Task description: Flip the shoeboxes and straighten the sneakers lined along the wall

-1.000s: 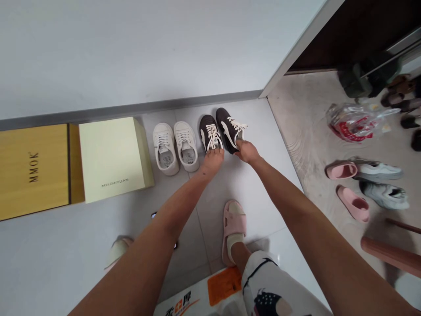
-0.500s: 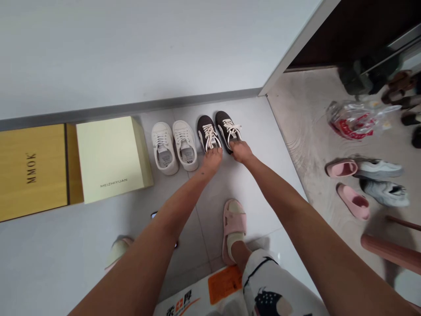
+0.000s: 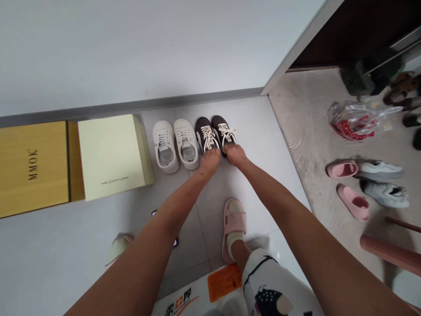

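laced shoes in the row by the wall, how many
4: a white shoe nearest the pale box, a second white shoe beside it, then a dark shoe at the left hand and another dark shoe at the right hand. No whole shoe seems hidden there.

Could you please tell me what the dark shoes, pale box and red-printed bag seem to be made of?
Dark shoes: perhaps leather or synthetic, looking smooth with little sheen. Pale box: probably matte cardboard, given its flat faces and crisp edges. Bag: apparently thin, glossy plastic, see-through and crinkled.
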Demonstrator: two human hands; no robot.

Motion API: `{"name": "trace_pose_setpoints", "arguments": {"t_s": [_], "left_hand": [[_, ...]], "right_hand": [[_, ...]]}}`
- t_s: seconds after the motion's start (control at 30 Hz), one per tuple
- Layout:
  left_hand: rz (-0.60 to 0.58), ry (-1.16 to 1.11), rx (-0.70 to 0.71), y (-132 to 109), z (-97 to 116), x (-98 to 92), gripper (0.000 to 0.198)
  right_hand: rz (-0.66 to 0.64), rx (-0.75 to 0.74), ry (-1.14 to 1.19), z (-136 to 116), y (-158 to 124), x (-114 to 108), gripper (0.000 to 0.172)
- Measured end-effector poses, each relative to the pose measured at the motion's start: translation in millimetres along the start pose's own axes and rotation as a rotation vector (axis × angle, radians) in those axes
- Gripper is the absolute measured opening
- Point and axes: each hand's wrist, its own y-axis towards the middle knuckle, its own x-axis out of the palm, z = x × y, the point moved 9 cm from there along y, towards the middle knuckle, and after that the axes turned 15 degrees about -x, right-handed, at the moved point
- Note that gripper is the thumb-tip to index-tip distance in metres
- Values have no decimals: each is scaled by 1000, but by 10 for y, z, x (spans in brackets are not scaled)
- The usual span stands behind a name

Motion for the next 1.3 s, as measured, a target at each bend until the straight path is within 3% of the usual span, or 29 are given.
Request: {"name": "trace_pose_setpoints", "arguments": {"t_s": [0.7,0.87,1.0,1.07,1.17,1.23,1.3], "left_hand": [[-36,-20,22,-70,-36,-3,30],[10,-50,28,-173,29,-287,27],[-38,-97,141,-557,-14,-666,32],[-164,-123,248,-945,-177,-774,34],[-340,-223,288,-1670,-720,-829,32],[-416,-349,184,-2136,-1235,-763,25],[-431,-488,-102,-2527,-1896,-596,18]], "right_hand": [[-20,77,-16,-42,-9,44,35],[-3,123,-43,-180,-132,-185,36],[4,37,-4,-684,-404,-427,36],[-44,-73,60,-1092,-573,-446,30],[-125,-272,127,-1769,-815,-372,27],[-187,-397,129,-2169,-935,-278,26],[-261,-487,108,-2476,-1003,-178,23]]}}
